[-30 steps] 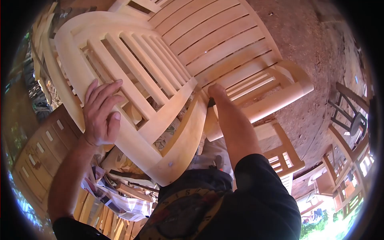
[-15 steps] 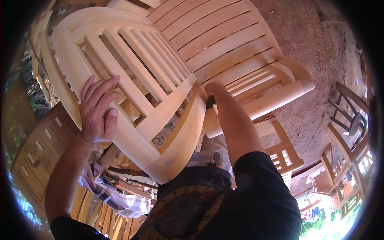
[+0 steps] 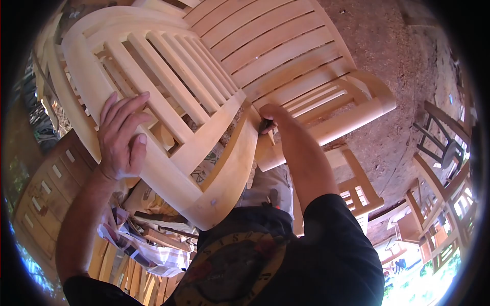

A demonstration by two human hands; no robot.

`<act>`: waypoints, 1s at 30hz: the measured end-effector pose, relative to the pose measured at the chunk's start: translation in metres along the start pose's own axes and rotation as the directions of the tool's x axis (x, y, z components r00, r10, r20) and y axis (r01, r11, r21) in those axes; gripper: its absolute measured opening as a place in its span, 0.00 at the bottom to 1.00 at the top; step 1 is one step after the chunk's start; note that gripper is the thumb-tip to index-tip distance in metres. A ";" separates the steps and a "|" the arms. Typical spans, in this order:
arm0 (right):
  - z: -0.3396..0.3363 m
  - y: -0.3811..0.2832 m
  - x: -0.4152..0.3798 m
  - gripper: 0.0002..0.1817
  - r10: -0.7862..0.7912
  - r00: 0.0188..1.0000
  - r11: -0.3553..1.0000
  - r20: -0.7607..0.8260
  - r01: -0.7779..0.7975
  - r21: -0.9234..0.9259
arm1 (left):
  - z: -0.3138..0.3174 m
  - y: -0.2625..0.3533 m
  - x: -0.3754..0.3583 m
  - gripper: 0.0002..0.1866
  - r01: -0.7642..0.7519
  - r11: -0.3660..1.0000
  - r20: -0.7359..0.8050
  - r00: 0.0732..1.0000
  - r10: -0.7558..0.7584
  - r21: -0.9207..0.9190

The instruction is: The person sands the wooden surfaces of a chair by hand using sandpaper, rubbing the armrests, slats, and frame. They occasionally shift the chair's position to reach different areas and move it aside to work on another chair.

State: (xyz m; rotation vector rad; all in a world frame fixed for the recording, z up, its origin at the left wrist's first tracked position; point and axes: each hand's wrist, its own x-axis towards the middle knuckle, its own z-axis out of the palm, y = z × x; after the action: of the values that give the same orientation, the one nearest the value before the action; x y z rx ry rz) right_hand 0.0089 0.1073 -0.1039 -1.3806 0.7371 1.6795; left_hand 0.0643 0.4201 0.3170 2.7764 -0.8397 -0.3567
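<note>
A large pale wooden chair [image 3: 214, 201] with slatted panels stands tilted in front of me. My left hand [image 3: 122, 133] rests on the rail of its left slatted panel [image 3: 162, 79], fingers stretched out and holding nothing. At the inner corner, where the curved front rail meets the slatted seat, my right hand [image 3: 273, 115] is closed around a small dark object [image 3: 265, 125]. Most of that object is hidden by the fingers, so its kind cannot be made out. To the right of this hand is the far slatted armrest [image 3: 352, 122].
Another wooden chair [image 3: 360, 196] stands behind my right arm, and more chair frames [image 3: 444, 194] are at the right. A brown panelled wooden piece [image 3: 48, 191] lies at the left. Plaid cloth [image 3: 148, 250] and wood strips [image 3: 135, 280] are below it. Bare earth floor [image 3: 388, 66] shows at upper right.
My right hand has turned slightly, and the dark object now sits closer in its fingers. The whole view has shifted a little. My left hand stays on the same rail.
</note>
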 end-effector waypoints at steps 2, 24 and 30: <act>-0.001 0.011 0.006 0.11 -0.116 0.993 0.983 0.030 0.119 -0.141 | 0.000 0.000 0.000 0.17 0.001 1.000 0.000 1.000 -0.001 -0.002; 0.064 0.038 -0.223 0.23 -0.537 0.818 0.745 -0.208 0.344 -0.572 | 0.001 0.002 -0.002 0.16 0.002 1.000 -0.060 0.998 -0.004 -0.031; 0.015 0.073 -0.176 0.15 -0.423 0.782 0.892 -0.458 0.270 -0.362 | 0.000 0.003 -0.002 0.16 0.007 1.000 -0.045 0.999 -0.008 -0.029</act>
State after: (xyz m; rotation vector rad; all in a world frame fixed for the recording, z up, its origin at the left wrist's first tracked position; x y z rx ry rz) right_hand -0.0510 0.0442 0.0662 -2.0863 0.4933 1.1342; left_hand 0.0610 0.4184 0.3177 2.7506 -0.8070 -0.3038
